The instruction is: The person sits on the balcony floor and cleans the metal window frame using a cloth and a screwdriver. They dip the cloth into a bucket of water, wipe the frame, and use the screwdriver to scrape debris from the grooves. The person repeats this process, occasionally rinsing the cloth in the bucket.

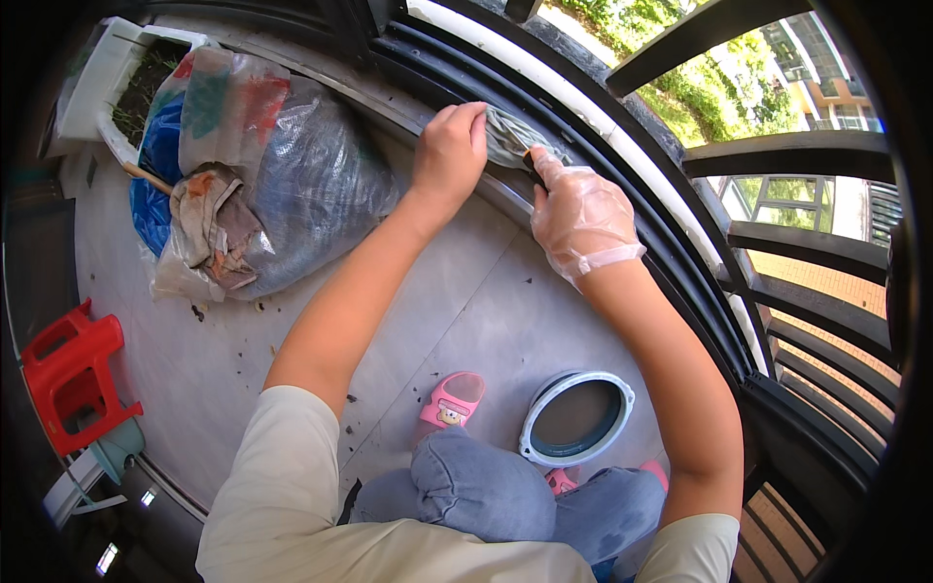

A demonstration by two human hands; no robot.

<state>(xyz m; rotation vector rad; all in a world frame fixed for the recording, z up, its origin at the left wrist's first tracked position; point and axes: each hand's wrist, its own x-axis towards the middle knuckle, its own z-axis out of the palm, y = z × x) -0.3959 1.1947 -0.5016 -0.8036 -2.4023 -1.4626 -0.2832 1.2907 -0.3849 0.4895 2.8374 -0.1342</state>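
Observation:
A grey-green cloth [511,139] is bunched along the dark metal rail at the base of the railing. My left hand [452,155] is bare and closed on the cloth's left end. On the cloth's right end is my right hand [588,219], in a clear plastic glove, its fingers closed round a slim black tool [534,165] with a bit of orange. Most of that tool is hidden by the hand and the cloth, so its kind does not show.
A basin of murky water [575,418] stands on the grey tiled floor by my pink slippers [455,396]. At left are a stuffed plastic sack [311,185] with a dirty rag [209,219], a white planter [115,131] and a red stool [78,374]. Black bars [787,155] line the right.

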